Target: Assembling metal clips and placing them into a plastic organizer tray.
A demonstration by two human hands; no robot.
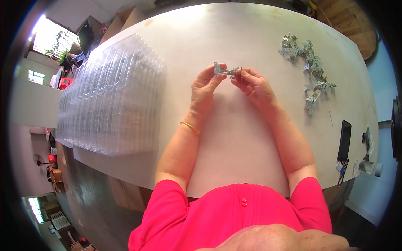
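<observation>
Over the middle of the table, my left hand (203, 88) pinches a small silvery metal bracket assembly (224, 72) between thumb and fingers. My right hand (256, 87) is closed at the assembly's right end, its fingertips close against the metal. A thin dark rod (241, 70) sticks up from the right fingertips; whether these fingers also grip the assembly I cannot tell. To the right lies a loose pile of similar metal bracket assemblies (315, 69), silvery with some brassy parts.
Stacked clear plastic trays (113, 92) fill the table's left side. At the right lie a thin metal rod (331, 118), a black phone (344, 141), keys (342, 170) and a clear bottle (368, 168). A round wooden stool top (349, 25) stands beyond the far right edge.
</observation>
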